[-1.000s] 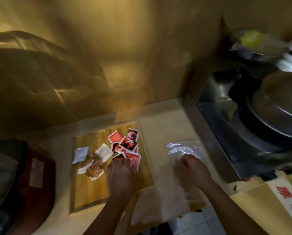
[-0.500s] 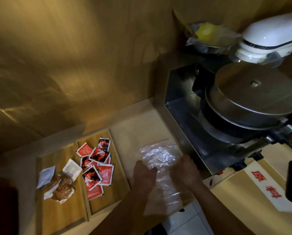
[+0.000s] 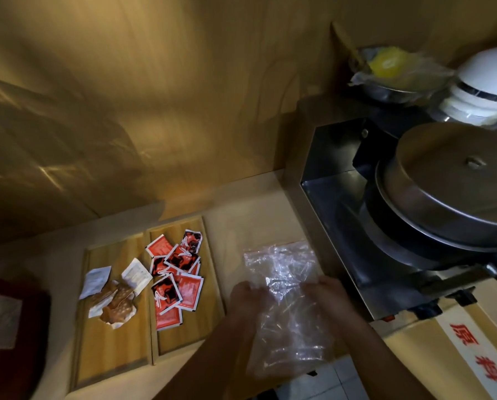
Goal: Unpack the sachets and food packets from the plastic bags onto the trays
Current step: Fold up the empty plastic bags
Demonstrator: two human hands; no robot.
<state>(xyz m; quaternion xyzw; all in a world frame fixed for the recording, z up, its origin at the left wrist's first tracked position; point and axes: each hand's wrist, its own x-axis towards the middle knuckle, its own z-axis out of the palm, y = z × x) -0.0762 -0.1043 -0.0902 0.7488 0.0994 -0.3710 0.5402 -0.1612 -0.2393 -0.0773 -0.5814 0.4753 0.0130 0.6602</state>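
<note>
Two wooden trays lie side by side on the pale counter. The right tray (image 3: 209,287) holds several red and black sachets (image 3: 178,277). The left tray (image 3: 111,350) carries white sachets (image 3: 95,280) and brown food packets (image 3: 116,303). A crumpled clear plastic bag (image 3: 281,287) lies flat on the counter to the right of the trays. My left hand (image 3: 248,298) presses its left edge and my right hand (image 3: 326,294) presses its right edge, both gripping the film.
A steel appliance (image 3: 342,226) with a round lidded pan (image 3: 455,180) stands right against the bag. Behind it sit a bowl with something yellow (image 3: 388,63) and a white lid (image 3: 489,79). A dark red object (image 3: 10,327) lies at the far left. A wooden wall rises behind.
My left hand left the red sachets on the right tray and moved right onto the plastic bag. Both hands now hold the bag, which lies spread flatter.
</note>
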